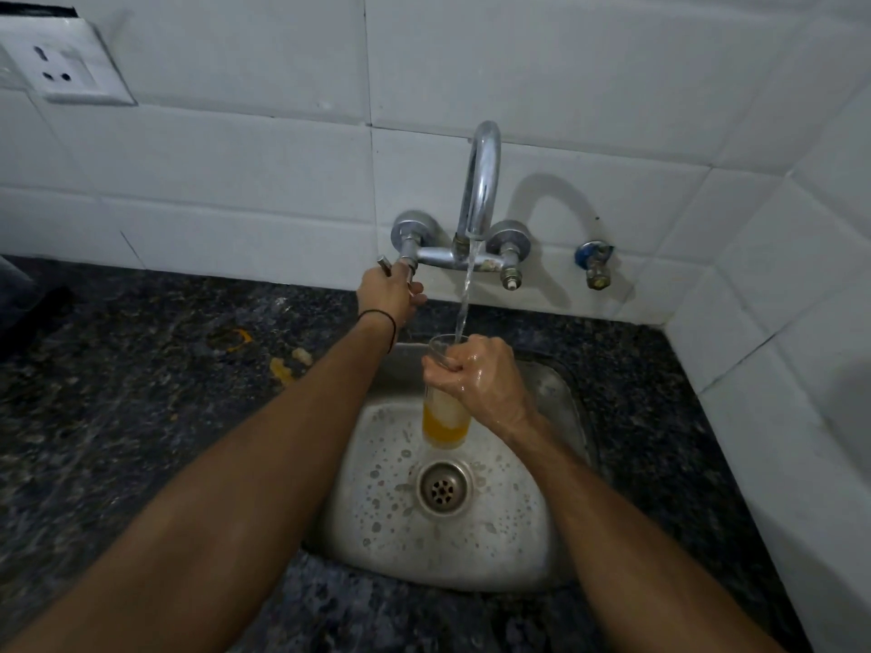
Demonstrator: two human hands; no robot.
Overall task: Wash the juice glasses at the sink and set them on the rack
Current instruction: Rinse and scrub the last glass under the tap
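A tall clear juice glass (444,419) with orange juice in its bottom hangs over the steel sink (556,520). My wet right hand (476,377) grips it around the upper half. Water runs from the chrome tap spout (481,181) down into the glass's mouth. My left hand (389,292) is closed around the tap's left handle (384,265), at the wall. The sink's drain (443,487) lies just below the glass. No rack shows in this view.
Dark speckled stone counter (141,417) surrounds the sink, with orange juice spills (283,367) left of it. White tiled walls stand behind and to the right. A small blue-capped valve (595,263) sits right of the tap, a wall socket (61,63) at top left.
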